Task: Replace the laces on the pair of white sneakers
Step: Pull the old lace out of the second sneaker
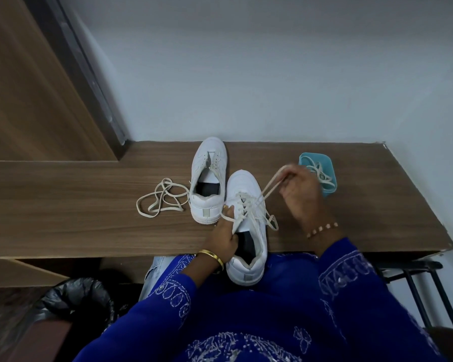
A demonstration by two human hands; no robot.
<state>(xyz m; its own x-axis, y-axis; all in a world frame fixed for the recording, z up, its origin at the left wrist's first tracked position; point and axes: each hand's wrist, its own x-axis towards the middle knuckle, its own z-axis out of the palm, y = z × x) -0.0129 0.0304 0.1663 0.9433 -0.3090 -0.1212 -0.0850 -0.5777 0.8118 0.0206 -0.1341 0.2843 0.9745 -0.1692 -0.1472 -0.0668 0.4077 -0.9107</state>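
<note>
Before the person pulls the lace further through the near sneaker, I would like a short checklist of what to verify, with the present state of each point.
1. Near sneaker held steady: ok, left hand grips its side.
2. Lace held: ok, right hand pinches it, raised and taut.
3. Sneaker fully on the desk: not ok, its heel overhangs the front edge.
4. Pulling path free: ok, the far sneaker stands to the left.
5. Loose lace apart: ok, lying left of the sneakers.
6. All eyelets threaded: cannot tell.
</note>
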